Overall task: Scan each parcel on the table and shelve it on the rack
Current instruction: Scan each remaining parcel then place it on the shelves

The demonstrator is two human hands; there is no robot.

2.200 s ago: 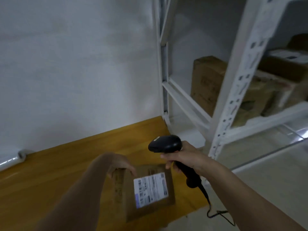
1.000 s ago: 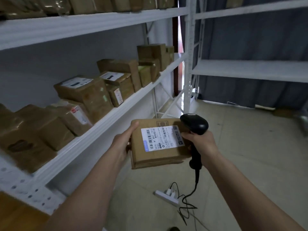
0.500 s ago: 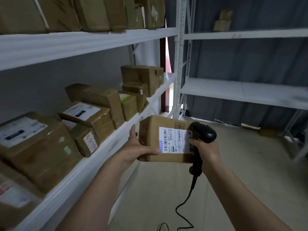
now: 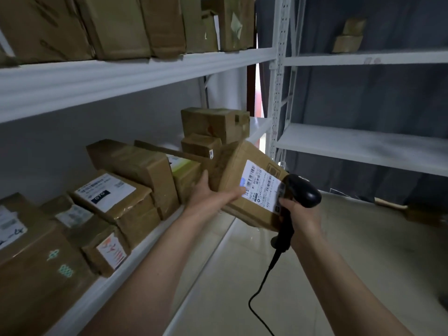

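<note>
**Cardboard, steel and black plastic**

Centre frame, the parcel is matt brown cardboard, its white paper label smooth. Lower right of it, the scanner is black plastic with a slight sheen. The rack, upper left, looks like white painted metal. Lower right, the floor tiles shine faintly.

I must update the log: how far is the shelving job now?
Done: many parcels already sit on the rack. In hand: the left hand holds a labelled parcel, tilted, at the middle shelf; the right hand grips the scanner. Left: setting it down. The table is out of view.
</note>
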